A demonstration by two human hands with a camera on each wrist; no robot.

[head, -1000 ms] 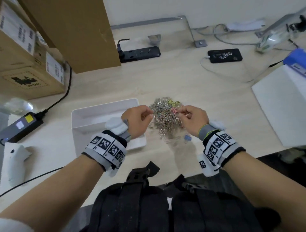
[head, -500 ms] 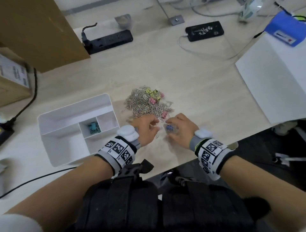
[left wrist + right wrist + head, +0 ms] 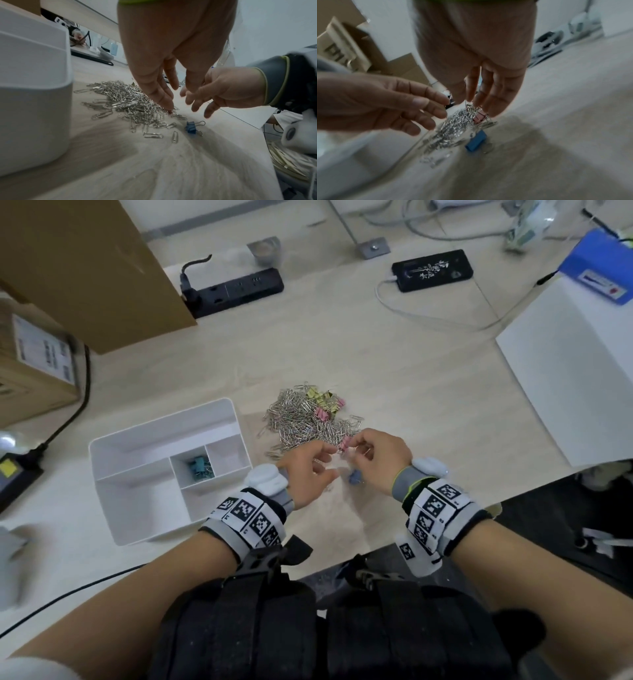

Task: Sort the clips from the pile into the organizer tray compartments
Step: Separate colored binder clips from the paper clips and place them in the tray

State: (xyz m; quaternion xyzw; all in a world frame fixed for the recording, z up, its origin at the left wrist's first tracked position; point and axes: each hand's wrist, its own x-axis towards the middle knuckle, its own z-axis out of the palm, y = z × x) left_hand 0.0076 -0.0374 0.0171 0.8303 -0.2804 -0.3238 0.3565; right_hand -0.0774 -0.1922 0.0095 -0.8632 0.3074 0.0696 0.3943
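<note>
We see the pile (image 3: 305, 419) of silver clips on the desk (image 3: 394, 364), just right of the tray (image 3: 161, 426). Yellow and pink clips sit on its far side.

The right hand (image 3: 376, 460) hangs over the near edge of the pile. Its thumb and fingers pinch a pink clip (image 3: 479, 116) w/ some silver clips stuck to it. In the head view that clip is a tiny pink spot; the right wrist view shows it better but is blurry.

The left hand (image 3: 308, 470) is just beside the right one. Its fingers are loose and a bit spread. We think it holds nothing, but its fingertips (image 3: 169, 104) hide the spot where they meet the pile, so we can't tell if they touch a clip.

A blue clip (image 3: 191, 127) lies alone on the desk, near the pile, btw the hands and the desk edge.

The tray has a few boxes inside. A teal clip (image 3: 198, 469) lies in the small middle one. The left wrist view shows only the tray's outer wall.

Farther off: a box (image 3: 82, 261), a power strip (image 3: 236, 289), a phone (image 3: 433, 270).
</note>
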